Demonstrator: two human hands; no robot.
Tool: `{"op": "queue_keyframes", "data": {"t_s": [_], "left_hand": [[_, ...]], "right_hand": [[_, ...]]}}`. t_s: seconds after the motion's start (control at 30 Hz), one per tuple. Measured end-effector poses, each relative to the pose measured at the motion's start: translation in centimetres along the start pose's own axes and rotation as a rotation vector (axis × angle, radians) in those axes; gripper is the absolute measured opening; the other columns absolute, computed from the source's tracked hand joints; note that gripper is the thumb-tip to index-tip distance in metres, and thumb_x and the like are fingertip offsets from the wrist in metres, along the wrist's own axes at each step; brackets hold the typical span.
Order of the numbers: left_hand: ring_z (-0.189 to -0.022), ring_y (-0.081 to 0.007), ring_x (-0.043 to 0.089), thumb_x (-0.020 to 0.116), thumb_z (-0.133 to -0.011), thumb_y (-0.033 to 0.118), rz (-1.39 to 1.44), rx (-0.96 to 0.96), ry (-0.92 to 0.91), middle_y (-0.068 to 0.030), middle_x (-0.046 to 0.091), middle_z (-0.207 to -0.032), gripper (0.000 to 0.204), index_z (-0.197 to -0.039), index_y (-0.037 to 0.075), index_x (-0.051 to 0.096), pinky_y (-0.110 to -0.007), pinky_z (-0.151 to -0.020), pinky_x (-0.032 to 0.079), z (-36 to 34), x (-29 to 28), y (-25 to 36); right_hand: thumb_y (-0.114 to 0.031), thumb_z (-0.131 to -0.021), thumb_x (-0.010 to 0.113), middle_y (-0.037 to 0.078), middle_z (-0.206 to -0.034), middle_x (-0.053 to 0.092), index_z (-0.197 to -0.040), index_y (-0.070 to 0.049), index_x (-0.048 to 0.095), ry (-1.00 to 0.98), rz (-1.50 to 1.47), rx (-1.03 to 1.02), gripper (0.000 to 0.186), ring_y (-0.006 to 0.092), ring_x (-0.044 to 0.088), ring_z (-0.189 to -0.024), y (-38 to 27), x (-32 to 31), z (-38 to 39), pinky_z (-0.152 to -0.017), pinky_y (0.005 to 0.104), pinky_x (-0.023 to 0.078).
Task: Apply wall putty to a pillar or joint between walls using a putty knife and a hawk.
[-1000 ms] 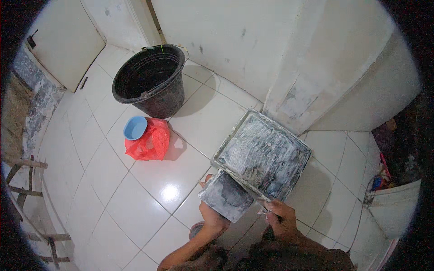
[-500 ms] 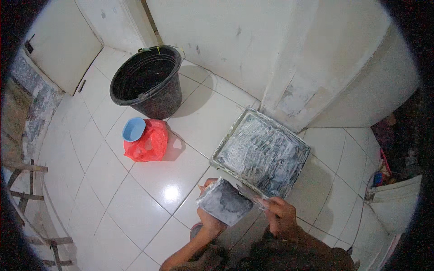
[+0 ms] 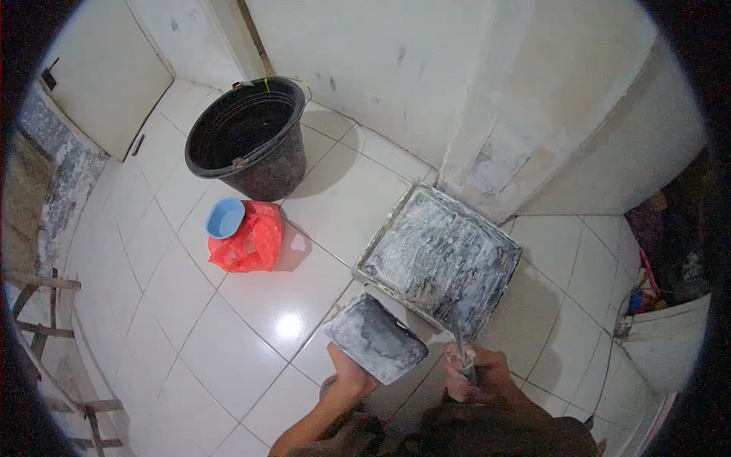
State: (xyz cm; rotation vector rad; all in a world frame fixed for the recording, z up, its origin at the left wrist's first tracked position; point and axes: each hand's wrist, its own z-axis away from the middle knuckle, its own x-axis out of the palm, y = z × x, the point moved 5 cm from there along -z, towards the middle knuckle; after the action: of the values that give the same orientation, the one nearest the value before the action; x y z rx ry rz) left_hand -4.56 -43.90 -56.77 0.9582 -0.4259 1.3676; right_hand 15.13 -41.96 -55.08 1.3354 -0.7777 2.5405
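My left hand [image 3: 350, 375] grips a flat dark board [image 3: 373, 339] from beneath, its fingers mostly hidden. Greyish-white paste is smeared over the board's face, which tilts up toward me. In my right hand [image 3: 481, 375] is a putty knife [image 3: 458, 326], blade pointing away and seen nearly edge-on. The blade stands apart from the board, to its right, over the near corner of a shallow square tray [image 3: 386, 227]; whether it touches the tray cannot be told. White paste streaks coat the dark tray, which lies on the tiles just beyond my hands.
A black bucket [image 3: 278, 171] stands at the far left. Closer in, a light-blue bowl [image 3: 225, 219] rests on a red plastic bag [image 3: 260, 251]. White walls [image 3: 365, 68] rise behind the tray. A wooden rack [image 3: 53, 331] is at the left edge, with clutter [image 3: 647, 293] at the right.
The putty knife has come away from the board's edge and turned from a slant to pointing forward. My left hand and the board have shifted slightly left.
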Motion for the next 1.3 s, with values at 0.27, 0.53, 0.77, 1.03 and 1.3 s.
{"op": "queue_keyframes", "data": {"t_s": [0.27, 0.53, 0.77, 1.03, 1.3], "left_hand": [[-0.093, -0.031, 0.061, 0.036, -0.094, 0.043, 0.151, 0.016, -0.267, -0.0156, 0.063, -0.105, 0.049, -0.11, 0.002, 0.056, -0.044, -0.084, 0.05, 0.1, 0.9, -0.1], [-0.076, -0.0163, 0.049, 0.03, -0.1, 0.044, -0.364, 0.211, -0.151, -0.0031, 0.048, -0.083, 0.037, -0.098, 0.01, 0.045, -0.032, -0.07, 0.043, 1.0, 2.9, 1.2], [-0.076, -0.0166, 0.05, 0.028, -0.1, 0.045, -0.31, 0.172, -0.108, -0.0042, 0.049, -0.082, 0.041, -0.098, 0.008, 0.046, -0.032, -0.071, 0.044, 0.8, 2.6, 0.9], [-0.084, -0.0239, 0.062, 0.037, -0.1, 0.032, -0.569, 0.39, -0.124, -0.012, 0.062, -0.099, 0.04, -0.113, -0.002, 0.055, -0.037, -0.079, 0.053, 0.8, 0.0, 1.5], [-0.086, -0.0289, 0.061, 0.035, -0.096, 0.046, -0.016, 0.107, -0.033, -0.0124, 0.061, -0.098, 0.048, -0.105, 0.003, 0.055, -0.044, -0.08, 0.052, -0.3, -1.6, 0.1]], "right_hand": [[-0.033, -0.093, 0.048, 0.01, -0.063, 0.05, -0.099, -0.001, 0.049, -0.088, -0.06, 0.1, 0.033, 0.0183, 0.044, -0.04, 2.2, 0.1, -0.6, -0.035, 0.0295, 0.034], [-0.034, -0.099, 0.04, 0.009, -0.063, 0.052, -0.101, 0.0, 0.051, 0.131, 0.391, 0.071, 0.035, 0.0159, 0.044, -0.041, 1.5, 0.2, -0.3, -0.038, 0.0286, 0.036], [-0.033, -0.099, 0.041, 0.009, -0.066, 0.054, -0.101, -0.002, 0.05, 0.265, 0.909, -0.144, 0.033, 0.0127, 0.043, -0.042, 1.8, -3.8, 0.0, -0.039, 0.0276, 0.035], [-0.032, -0.1, 0.035, 0.008, -0.066, 0.054, -0.105, -0.004, 0.049, 0.332, 0.815, 0.027, 0.032, 0.0123, 0.041, -0.04, 0.0, -2.1, -0.8, -0.036, 0.0273, 0.032], [-0.036, -0.098, 0.041, 0.006, -0.06, 0.051, -0.107, -0.004, 0.053, 0.226, 0.268, 0.049, 0.035, 0.0124, 0.041, -0.036, -0.7, -0.7, 0.9, -0.033, 0.0277, 0.032]]}}
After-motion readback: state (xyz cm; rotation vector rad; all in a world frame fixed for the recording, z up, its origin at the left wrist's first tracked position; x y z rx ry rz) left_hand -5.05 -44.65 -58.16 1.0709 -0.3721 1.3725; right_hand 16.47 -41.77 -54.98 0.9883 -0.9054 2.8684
